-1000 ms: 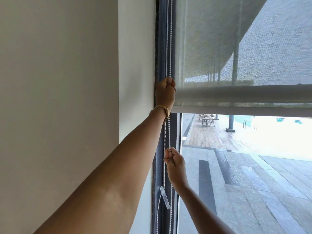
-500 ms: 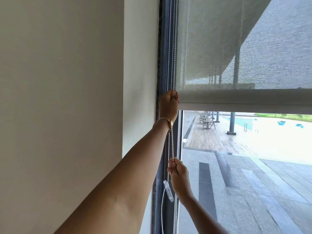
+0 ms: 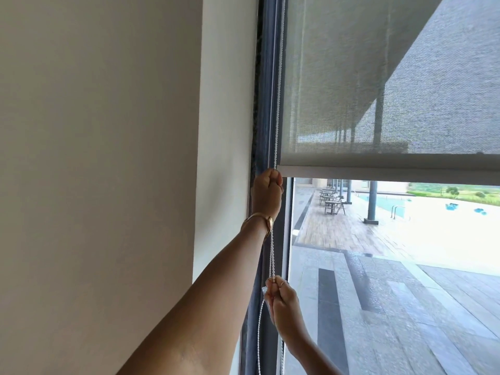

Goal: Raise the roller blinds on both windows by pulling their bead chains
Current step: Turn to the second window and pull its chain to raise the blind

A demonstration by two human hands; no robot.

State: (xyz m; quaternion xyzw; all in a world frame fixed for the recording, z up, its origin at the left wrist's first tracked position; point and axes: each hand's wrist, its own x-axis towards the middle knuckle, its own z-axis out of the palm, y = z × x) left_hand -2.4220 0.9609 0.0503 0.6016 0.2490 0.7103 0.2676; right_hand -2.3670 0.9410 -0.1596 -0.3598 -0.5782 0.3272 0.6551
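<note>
A grey mesh roller blind (image 3: 351, 90) covers the upper part of the window, its bottom bar (image 3: 392, 169) hanging about mid-height. A white bead chain (image 3: 278, 104) runs down the dark window frame at the blind's left edge. My left hand (image 3: 266, 194), with a gold bracelet on the wrist, is fisted around the chain just below the bottom bar's left end. My right hand (image 3: 281, 299) is closed on the same chain lower down, with a clear plastic connector partly hidden behind it. The chain loop hangs on below my right hand.
A plain cream wall (image 3: 94, 158) fills the left side, with a narrow reveal next to the dark window frame (image 3: 266, 77). Through the glass (image 3: 392, 280) lie a paved terrace, outdoor tables and a pool.
My left hand has slid down the chain, from beside the bottom bar to just under it. My right hand has stayed low on the chain and the blind's bottom bar looks slightly higher.
</note>
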